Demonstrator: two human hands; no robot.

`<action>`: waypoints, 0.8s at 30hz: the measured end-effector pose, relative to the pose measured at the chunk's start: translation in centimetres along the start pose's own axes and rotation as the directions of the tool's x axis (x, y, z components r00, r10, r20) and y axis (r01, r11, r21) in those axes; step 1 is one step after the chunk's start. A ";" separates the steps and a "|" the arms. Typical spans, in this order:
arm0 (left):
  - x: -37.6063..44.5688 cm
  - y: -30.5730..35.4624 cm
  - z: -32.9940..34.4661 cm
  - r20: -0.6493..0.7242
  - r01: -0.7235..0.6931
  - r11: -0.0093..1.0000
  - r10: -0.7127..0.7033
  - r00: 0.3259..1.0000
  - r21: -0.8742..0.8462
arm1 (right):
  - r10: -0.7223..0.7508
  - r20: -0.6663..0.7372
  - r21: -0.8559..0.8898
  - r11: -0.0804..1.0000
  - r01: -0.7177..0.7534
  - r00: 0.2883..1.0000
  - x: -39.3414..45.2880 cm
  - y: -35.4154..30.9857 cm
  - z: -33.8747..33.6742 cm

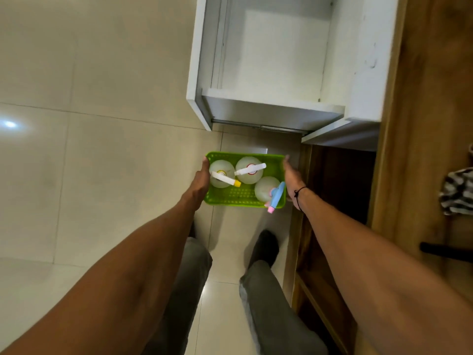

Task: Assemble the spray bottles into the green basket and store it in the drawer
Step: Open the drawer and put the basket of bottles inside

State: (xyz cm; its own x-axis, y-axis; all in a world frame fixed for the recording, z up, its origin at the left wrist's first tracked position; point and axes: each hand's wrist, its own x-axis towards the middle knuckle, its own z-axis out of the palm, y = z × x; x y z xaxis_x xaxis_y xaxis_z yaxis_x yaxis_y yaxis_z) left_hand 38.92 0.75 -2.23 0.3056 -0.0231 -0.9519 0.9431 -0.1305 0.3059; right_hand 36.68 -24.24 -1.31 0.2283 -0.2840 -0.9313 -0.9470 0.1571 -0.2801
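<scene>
Green plastic sits between our palms: the green basket (244,194), low over the tiled floor (102,175), carries three spray bottles (249,174) upright inside. Our left hand (202,180) and right hand (290,179) press flat on its two short ends, fingers extended, not curled. The open white drawer (276,60) lies directly ahead and higher, so we judge both hands must lift forward together.

I count three spray bottles: one with a yellow-tipped head (222,178), one with a plain white head (249,170), one with a blue and pink head (271,193). One green basket (235,196), one open white drawer (271,60), my two hands (202,179) (290,176), and what may be one striped cloth (458,190).
</scene>
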 end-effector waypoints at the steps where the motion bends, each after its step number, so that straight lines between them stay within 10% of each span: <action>1: -1.5 0.4 -0.1 -0.021 0.013 1.000 -0.013 1.000 0.016 | 0.010 0.010 0.018 1.000 -0.010 1.000 -1.7 -0.3 -0.3; 24: -32.5 15.3 2.6 -0.080 -0.144 0.989 0.146 0.986 0.031 | -0.250 0.024 -0.145 0.957 0.251 0.968 -29.8 -15.4 -10.0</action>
State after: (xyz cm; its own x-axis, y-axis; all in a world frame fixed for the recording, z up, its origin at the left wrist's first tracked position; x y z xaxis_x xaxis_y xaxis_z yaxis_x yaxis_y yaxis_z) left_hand 43.11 -3.06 33.37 0.4491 0.0373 -0.8927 0.8848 -0.1569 0.4387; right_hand 42.22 -27.70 33.11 0.4634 -0.2912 -0.8370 -0.8818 -0.0582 -0.4680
